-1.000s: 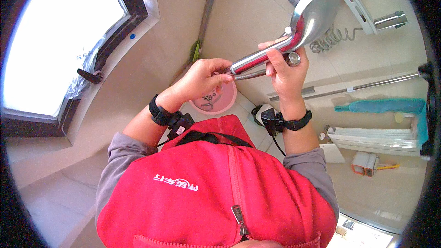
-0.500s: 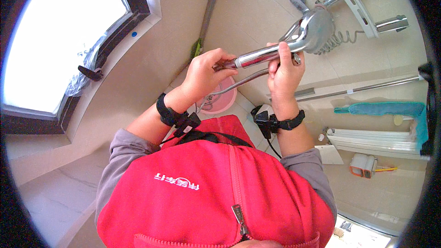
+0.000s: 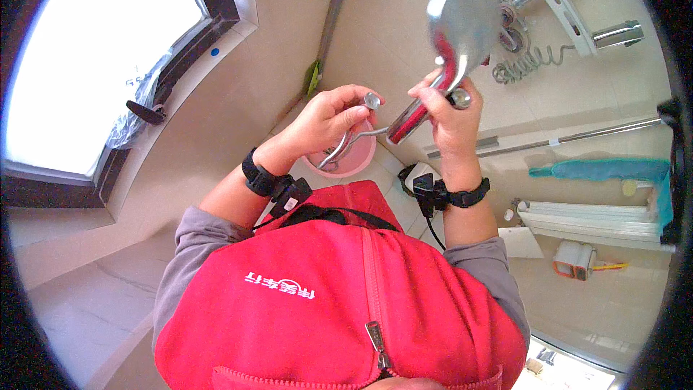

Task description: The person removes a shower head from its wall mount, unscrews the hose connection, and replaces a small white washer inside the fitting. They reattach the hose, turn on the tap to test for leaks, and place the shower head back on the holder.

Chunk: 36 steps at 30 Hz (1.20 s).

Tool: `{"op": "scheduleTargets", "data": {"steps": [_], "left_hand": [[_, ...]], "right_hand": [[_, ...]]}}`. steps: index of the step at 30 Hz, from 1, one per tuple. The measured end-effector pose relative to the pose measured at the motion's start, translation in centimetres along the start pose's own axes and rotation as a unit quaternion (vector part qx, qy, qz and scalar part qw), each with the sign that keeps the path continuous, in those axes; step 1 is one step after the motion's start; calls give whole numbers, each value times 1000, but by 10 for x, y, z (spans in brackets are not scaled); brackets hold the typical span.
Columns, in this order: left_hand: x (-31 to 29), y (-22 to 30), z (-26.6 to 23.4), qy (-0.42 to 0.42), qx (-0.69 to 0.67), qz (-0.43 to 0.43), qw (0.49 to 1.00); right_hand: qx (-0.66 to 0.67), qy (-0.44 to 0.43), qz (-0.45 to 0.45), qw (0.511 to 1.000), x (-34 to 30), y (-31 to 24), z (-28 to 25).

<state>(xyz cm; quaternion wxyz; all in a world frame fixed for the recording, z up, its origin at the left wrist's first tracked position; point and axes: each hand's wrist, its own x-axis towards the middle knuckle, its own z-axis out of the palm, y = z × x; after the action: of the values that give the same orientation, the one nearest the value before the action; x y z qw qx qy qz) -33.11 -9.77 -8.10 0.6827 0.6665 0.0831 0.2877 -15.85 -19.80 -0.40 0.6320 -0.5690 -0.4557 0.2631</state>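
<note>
My right hand [image 3: 453, 119] is closed around the handle of a chrome shower head [image 3: 462, 22], which tilts with its round head up and its bare handle end down to the left. A second round metal end [image 3: 460, 98] sticks out between the fingers of that hand; what it belongs to is mostly hidden. Pinched in my left hand [image 3: 328, 119] is the metal end of a shower hose [image 3: 372, 101], apart from the handle. Grey metal hose [image 3: 346, 146] hangs between the hands, over a pink basin [image 3: 359, 162] on the floor.
On the wall to the right are a chrome valve with a coiled hose [image 3: 527, 65], a white rack [image 3: 559, 3], a long metal bar [image 3: 570, 139] and a teal cloth [image 3: 606, 169]. A dark-framed window [image 3: 173, 65] with a handle is at the left.
The shower head's handle and the hose end, together before, are now apart. My right hand has turned the shower head more upright; my left hand keeps the hose end.
</note>
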Motion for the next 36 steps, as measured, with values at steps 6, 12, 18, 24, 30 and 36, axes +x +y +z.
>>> {"op": "scheduleTargets", "data": {"steps": [6, 12, 18, 24, 30, 36], "left_hand": [[3, -2, 9, 18, -52, 38, 998], [6, -6, 5, -14, -77, -43, 996], [7, -9, 7, -20, -55, -31, 998], [5, -7, 7, -16, -26, -59, 998], [7, -5, 5, 64, -50, -31, 996], [14, 3, 7, 104, 15, -5, 994]], "right_hand": [[-33, -84, 12, 996, -8, 10, 8], [-17, -92, 23, 995, -8, 15, 10], [-55, -82, 16, 995, -9, 22, 11], [-97, -62, -12, 993, -4, 29, 16], [-53, -59, 28, 996, 0, 20, 7], [-28, -85, 45, 995, -4, 27, 11]]}}
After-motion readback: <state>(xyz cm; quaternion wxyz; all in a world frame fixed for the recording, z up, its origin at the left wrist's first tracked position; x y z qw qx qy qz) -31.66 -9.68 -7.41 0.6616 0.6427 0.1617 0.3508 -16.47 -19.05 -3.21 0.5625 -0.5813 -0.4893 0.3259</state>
